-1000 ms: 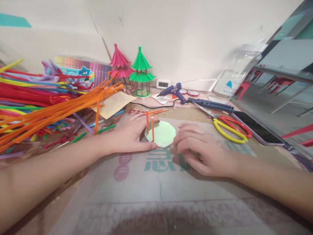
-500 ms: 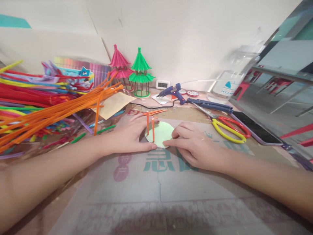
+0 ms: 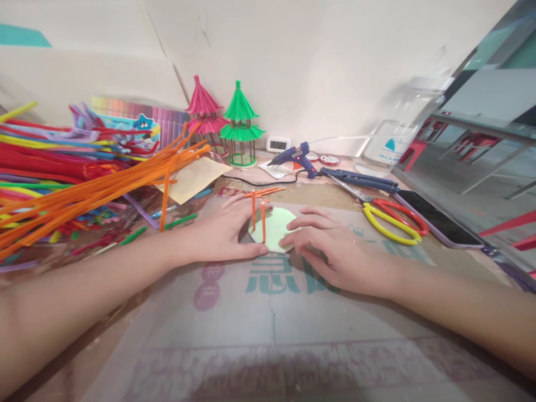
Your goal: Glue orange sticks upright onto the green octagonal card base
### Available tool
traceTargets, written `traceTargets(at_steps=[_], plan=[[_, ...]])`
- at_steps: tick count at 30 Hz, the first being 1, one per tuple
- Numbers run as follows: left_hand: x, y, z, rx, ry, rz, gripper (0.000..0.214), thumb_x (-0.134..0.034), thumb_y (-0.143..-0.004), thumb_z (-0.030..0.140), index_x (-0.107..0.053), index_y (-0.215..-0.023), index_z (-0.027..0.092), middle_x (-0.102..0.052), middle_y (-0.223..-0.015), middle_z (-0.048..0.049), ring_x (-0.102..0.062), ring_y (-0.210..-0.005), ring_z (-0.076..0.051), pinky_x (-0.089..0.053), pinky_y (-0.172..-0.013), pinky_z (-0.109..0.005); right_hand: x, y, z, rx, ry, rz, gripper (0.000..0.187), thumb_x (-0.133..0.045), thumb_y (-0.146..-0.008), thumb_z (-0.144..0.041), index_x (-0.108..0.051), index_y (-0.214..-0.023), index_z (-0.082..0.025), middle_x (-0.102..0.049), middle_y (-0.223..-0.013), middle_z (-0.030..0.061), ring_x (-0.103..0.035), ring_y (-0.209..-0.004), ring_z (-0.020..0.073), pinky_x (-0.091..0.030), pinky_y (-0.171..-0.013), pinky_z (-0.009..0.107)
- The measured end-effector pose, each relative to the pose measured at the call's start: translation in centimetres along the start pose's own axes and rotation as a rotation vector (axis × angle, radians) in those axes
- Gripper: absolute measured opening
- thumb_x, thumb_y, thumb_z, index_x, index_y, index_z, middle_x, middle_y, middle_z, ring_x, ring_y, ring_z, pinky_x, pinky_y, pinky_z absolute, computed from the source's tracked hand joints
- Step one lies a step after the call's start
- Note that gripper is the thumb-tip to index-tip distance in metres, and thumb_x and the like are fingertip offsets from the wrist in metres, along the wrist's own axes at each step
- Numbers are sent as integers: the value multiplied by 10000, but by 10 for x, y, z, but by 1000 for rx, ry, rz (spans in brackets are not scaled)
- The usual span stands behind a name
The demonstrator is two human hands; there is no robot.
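Note:
A pale green many-sided card lies flat between my two hands. Two short orange pipe-cleaner pieces stand upright at its left side. My left hand rests around that side with thumb and fingers stretched apart, the thumb touching the near edge by the front orange piece. From the right, my right hand lies with spread fingers over the card's right edge, one fingertip on its near rim. Behind the card are several loose cut orange pieces.
A bundle of orange pipe cleaners and other colours fills the left. Green and pink pagoda models stand by the wall. A glue gun, scissors, phone and clear bottle lie or stand to the right.
My right hand's fingers have loosened and spread from a pointing pose, shifting slightly left over the card. My left hand and the upright orange pieces stay almost where they were.

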State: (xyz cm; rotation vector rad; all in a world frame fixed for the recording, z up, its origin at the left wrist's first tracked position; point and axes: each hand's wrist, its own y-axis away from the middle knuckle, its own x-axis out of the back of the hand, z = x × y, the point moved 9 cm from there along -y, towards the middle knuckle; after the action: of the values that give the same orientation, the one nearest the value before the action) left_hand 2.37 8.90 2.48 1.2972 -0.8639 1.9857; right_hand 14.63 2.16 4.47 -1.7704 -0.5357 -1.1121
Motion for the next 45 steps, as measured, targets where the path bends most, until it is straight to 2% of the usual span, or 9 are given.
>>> traceTargets(at_steps=[6, 12, 19, 26, 29, 33, 37, 41, 45], plan=[[-1, 1, 0, -21, -7, 3, 658, -634, -861, 521, -468, -1401, 184, -537, -1445, -133, -491, -1323, -348, -343, -1145, -513, -4, -3, -3, 10, 15, -52, 254, -448, -899, 0, -607, -1002, -169, -656, -961, 100, -589, -1035, 225, -469, -1062, 488], [0, 1, 3, -38, -19, 3, 642, -625, -868, 520, -459, -1398, 200, -525, -1448, -131, -481, -1334, -342, -314, -1166, -527, -13, -3, 2, -31, -34, -121, 274, -449, -879, 32, -580, -1005, -173, -625, -1026, 106, -546, -1091, 239, -501, -950, 392], [-1, 0, 2, -28, -13, -7, 616, -621, -872, 487, -469, -1377, 169, -551, -1403, -147, -493, -1319, -328, -320, -1164, -511, 5, 4, 12, -94, -85, 100, 212, -501, -923, -49, -563, -1081, -175, -626, -1031, 101, -575, -988, 216, -506, -876, 381], [-2, 1, 0, -9, -28, 7, 702, -632, -851, 527, -438, -1416, 159, -550, -1424, -154, -490, -1328, -343, -302, -1177, -516, 10, 3, 26, -131, -14, 137, 99, -619, -962, -209, -699, -908, -187, -680, -829, 49, -621, -818, 190, -502, -746, 324], [-2, 0, 0, -3, -37, -3, 697, -620, -857, 535, -441, -1417, 162, -554, -1426, -156, -489, -1337, -349, -282, -1186, -531, 7, 1, 20, -69, -49, 93, 158, -595, -984, -268, -689, -886, -189, -748, -878, 46, -669, -881, 201, -517, -865, 381], [-2, 0, 0, 26, -15, -24, 707, -606, -863, 534, -418, -1436, 165, -520, -1472, -163, -472, -1357, -356, -281, -1183, -541, 3, -1, 8, 18, -63, 31, 222, -494, -1031, -263, -697, -1006, -176, -769, -1031, 75, -679, -1081, 205, -432, -1111, 474], [0, 0, 3, 1, -1, -15, 675, -625, -850, 513, -451, -1411, 181, -543, -1448, -147, -486, -1339, -359, -302, -1169, -539, 6, 0, 0, 41, -70, 24, 258, -503, -1024, -304, -705, -976, -150, -735, -916, 89, -678, -942, 192, -446, -1110, 481], [2, 0, 4, -16, -17, 5, 615, -626, -855, 508, -488, -1366, 194, -562, -1418, -139, -516, -1294, -349, -348, -1137, -522, 10, 2, -1, 17, -107, 58, 150, -535, -992, -231, -664, -943, -175, -689, -854, 65, -631, -885, 197, -540, -969, 450], [0, 0, 2, 3, -37, -12, 657, -616, -862, 512, -445, -1409, 190, -554, -1422, -151, -500, -1313, -355, -335, -1149, -535, 3, 0, 7, -55, -97, 30, 155, -522, -968, -138, -576, -1110, -169, -689, -1206, 137, -564, -1280, 260, -401, -1149, 560]])
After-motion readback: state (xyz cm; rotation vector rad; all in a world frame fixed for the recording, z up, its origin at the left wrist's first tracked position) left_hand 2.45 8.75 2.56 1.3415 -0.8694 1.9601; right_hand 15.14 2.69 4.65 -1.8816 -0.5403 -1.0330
